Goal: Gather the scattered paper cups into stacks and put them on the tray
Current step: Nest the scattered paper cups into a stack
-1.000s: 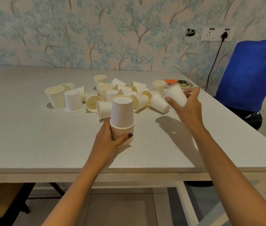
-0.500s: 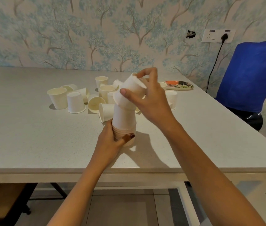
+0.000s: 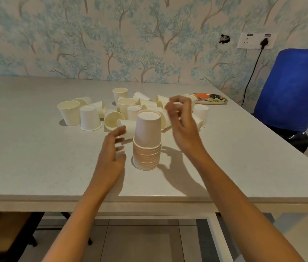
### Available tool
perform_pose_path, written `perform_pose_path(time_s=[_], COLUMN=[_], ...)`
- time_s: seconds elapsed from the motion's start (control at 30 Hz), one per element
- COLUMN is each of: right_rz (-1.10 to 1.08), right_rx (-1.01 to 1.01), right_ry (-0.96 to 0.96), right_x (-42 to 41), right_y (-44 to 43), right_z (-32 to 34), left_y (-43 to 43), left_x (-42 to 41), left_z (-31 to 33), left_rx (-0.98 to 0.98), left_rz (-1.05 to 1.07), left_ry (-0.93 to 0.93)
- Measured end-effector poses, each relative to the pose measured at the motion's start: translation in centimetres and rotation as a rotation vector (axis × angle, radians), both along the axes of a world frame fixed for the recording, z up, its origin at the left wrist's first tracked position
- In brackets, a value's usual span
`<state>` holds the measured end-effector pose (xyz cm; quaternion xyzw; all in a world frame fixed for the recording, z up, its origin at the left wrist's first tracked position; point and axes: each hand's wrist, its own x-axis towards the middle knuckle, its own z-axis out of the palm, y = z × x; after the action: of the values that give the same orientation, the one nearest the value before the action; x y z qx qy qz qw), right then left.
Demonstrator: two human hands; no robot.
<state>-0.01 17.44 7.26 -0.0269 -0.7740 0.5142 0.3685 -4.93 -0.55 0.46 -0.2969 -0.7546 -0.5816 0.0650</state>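
White paper cups nested mouth-down form one stack (image 3: 147,140) standing upright near the front edge of the pale speckled surface (image 3: 36,163). Its top cup shows a flat round base; below it a band of closely packed rims is visible, tinted slightly pink in this light. Left hand (image 3: 111,154) sits just beside the stack on its left, fingers spread and empty, apparently not touching it, though blur makes the gap hard to judge. Right hand (image 3: 182,121) is raised above and to the right of the stack, fingers loosely curled, holding nothing. Behind the stack lie the scattered cups (image 3: 123,110): some upright, some inverted, several on their sides, clustered together mid-surface. Tray (image 3: 210,99) with an orange and dark pattern rests at the far right of the surface, just beyond the cluster. No cup sits on it.
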Motion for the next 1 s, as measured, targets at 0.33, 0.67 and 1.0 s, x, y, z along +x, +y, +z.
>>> perform_pose_path(time_s=[0.33, 0.67, 1.0], right_rz=[-0.523, -0.497, -0.265], right_rx=[0.385, 0.216, -0.108], right_ry=[-0.561, -0.504, 0.162], right_x=[-5.8, -5.1, 0.8], right_y=[10.2, 11.1, 4.4], right_z=[-3.1, -4.3, 3.3], left_y=[3.0, 4.3, 1.6], left_x=[-9.0, -9.4, -7.4], left_z=[3.1, 1.6, 6.3], left_rx=[-0.717, -1.019, -0.006], left_rz=[0.184, 0.341, 0.426], left_ry=[0.508, 0.599, -0.041])
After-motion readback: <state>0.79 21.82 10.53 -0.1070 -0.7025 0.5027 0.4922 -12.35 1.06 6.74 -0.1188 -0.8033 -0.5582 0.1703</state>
